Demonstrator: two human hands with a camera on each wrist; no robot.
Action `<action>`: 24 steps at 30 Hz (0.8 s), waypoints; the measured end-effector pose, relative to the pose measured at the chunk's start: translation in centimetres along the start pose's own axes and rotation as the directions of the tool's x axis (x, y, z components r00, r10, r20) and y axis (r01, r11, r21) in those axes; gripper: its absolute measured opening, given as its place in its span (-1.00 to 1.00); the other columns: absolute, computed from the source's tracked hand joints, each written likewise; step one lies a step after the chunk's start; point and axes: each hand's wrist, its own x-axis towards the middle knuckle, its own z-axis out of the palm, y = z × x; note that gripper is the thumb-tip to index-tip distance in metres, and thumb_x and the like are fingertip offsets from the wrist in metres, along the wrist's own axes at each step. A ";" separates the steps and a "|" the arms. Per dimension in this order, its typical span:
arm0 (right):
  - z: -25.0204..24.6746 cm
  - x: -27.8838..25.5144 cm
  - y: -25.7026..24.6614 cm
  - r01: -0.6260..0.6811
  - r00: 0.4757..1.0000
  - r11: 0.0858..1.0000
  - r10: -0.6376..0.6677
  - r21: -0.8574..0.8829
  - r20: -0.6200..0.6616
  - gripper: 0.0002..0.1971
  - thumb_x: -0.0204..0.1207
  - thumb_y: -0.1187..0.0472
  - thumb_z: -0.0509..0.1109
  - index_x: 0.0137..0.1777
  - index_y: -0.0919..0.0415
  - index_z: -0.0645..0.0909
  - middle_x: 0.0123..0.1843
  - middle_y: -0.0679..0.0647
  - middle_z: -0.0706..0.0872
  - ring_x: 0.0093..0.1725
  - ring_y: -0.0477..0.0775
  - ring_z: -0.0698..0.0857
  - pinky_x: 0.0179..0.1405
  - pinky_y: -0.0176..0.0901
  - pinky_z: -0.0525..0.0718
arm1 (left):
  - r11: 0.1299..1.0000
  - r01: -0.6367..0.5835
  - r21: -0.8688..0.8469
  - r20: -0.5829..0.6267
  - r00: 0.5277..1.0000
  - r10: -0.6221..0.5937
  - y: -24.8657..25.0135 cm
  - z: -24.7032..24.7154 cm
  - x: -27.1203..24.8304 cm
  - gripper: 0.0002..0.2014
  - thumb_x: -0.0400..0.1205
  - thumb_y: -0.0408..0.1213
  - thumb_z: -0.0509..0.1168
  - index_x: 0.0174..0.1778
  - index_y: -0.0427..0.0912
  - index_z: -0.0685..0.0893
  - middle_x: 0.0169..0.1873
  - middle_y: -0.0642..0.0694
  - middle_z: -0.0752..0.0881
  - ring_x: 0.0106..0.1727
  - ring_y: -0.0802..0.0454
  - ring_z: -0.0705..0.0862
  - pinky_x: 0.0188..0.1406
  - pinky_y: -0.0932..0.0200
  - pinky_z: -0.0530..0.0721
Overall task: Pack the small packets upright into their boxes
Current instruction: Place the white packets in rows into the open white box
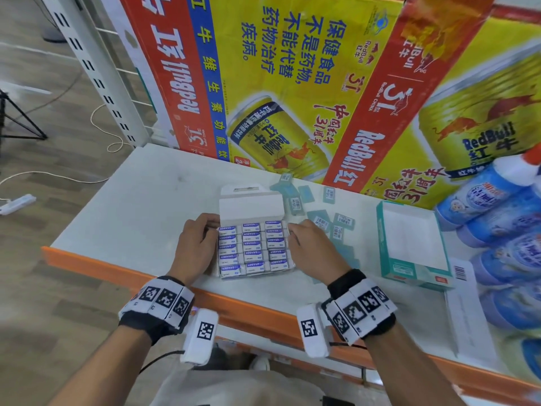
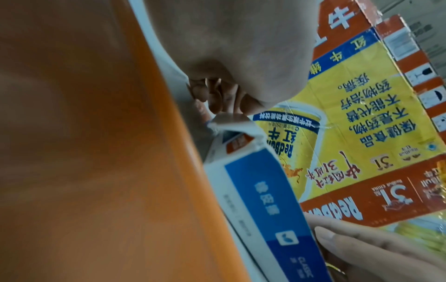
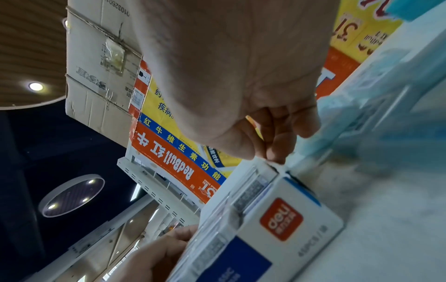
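Both hands on the eraser box [image 1: 255, 251] now: left hand [image 1: 195, 244] curled round its left wall, right hand [image 1: 312, 248] w/ fingers bent, pinching the right rim near the top corner. Box sits near the front edge of the white shelf [image 1: 140, 200], lid flap up, eraser packets [image 1: 252, 247] packed in 3 cols. Right wrist cam catches the red logo [image 3: 281, 219] on the box side, head cam doesn't. Loose blue packets [image 1: 322, 212] scattered behind, teal box [image 1: 409, 268] open to the right
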 end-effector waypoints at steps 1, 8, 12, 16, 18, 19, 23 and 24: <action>0.2 0.3 -0.2 0.008 1.000 1.000 -0.008 0.002 0.012 -0.72 0.66 0.32 0.04 -0.26 0.15 0.45 -0.11 0.12 0.46 -0.09 0.10 0.49 -0.09 -0.15 0.43 | 1.000 0.011 -0.007 -0.022 1.000 -0.011 -0.2 -0.4 0.0 -0.64 0.46 -0.18 0.02 0.07 0.00 0.63 -0.05 0.04 0.70 0.10 0.03 0.54 -0.07 0.27 0.38; -0.6 3.1 0.6 0.067 0.993 0.997 -0.069 -0.027 -0.090 -0.63 0.63 0.40 0.08 0.32 0.21 0.60 0.26 0.15 0.59 0.24 0.16 0.50 0.30 -0.02 0.49 | 0.996 0.084 -0.032 -0.090 0.992 -0.087 -1.7 -2.2 0.2 -0.76 0.62 -0.43 0.20 0.06 0.00 0.62 -0.14 0.16 0.66 0.11 -0.04 0.59 0.03 0.10 0.44; -1.5 5.3 1.9 0.051 0.991 0.950 -0.086 -0.309 -0.103 -0.58 0.59 0.35 0.14 0.41 0.07 0.54 0.50 -0.01 0.42 0.29 0.22 0.37 0.34 0.08 0.42 | 0.997 0.071 -0.006 -0.059 0.996 -0.071 -1.4 -2.0 -0.1 -0.83 0.58 -0.24 0.15 -0.04 0.03 0.64 -0.13 0.04 0.72 0.00 0.05 0.59 -0.05 0.13 0.44; -2.7 6.2 3.3 -0.091 0.982 0.924 0.022 -0.372 -0.185 -0.72 0.58 0.26 0.21 0.22 0.20 0.64 0.36 0.08 0.51 0.28 0.24 0.41 0.29 0.09 0.49 | 0.996 0.081 -0.040 -0.078 0.993 -0.084 -1.1 -1.9 -0.1 -0.73 0.61 -0.38 0.19 -0.18 0.15 0.61 -0.21 0.21 0.73 -0.15 0.42 0.63 -0.24 0.53 0.44; -3.3 6.2 3.9 -0.156 0.968 0.919 0.071 -0.361 -0.239 -0.78 0.55 0.26 0.25 0.10 0.22 0.68 0.28 0.11 0.57 0.27 0.23 0.43 0.27 0.10 0.52 | 0.996 0.086 -0.036 -0.091 0.992 -0.089 -0.9 -1.8 0.0 -0.73 0.60 -0.41 0.18 -0.17 0.12 0.62 -0.22 0.20 0.72 -0.16 0.49 0.62 -0.27 0.60 0.44; -3.6 6.2 4.1 -0.177 0.962 0.911 0.081 -0.373 -0.259 -0.78 0.55 0.25 0.25 0.07 0.24 0.69 0.26 0.13 0.59 0.25 0.24 0.44 0.25 0.10 0.53 | 0.996 0.086 -0.032 -0.091 0.992 -0.088 -0.9 -1.7 0.0 -0.74 0.60 -0.42 0.18 -0.15 0.08 0.63 -0.22 0.20 0.72 -0.16 0.50 0.62 -0.26 0.62 0.44; -3.4 6.8 3.8 -0.134 0.967 0.936 0.052 -0.326 -0.248 -0.74 0.55 0.13 0.31 0.19 0.17 0.63 0.22 0.15 0.63 0.26 0.24 0.44 0.24 0.09 0.50 | 0.998 0.068 -0.009 -0.064 0.996 -0.068 -0.4 -1.2 0.3 -0.77 0.61 -0.41 0.19 -0.11 0.04 0.63 -0.22 0.24 0.71 -0.18 0.48 0.62 -0.27 0.66 0.40; -3.2 7.0 3.6 -0.115 0.977 0.943 0.051 -0.312 -0.207 -0.68 0.55 0.08 0.32 0.27 0.12 0.58 0.23 0.13 0.63 0.27 0.24 0.43 0.25 0.10 0.48 | 0.998 0.062 -0.006 -0.059 0.996 -0.062 -0.2 -1.0 0.4 -0.77 0.60 -0.42 0.19 -0.11 0.04 0.63 -0.23 0.24 0.71 -0.19 0.47 0.62 -0.28 0.66 0.40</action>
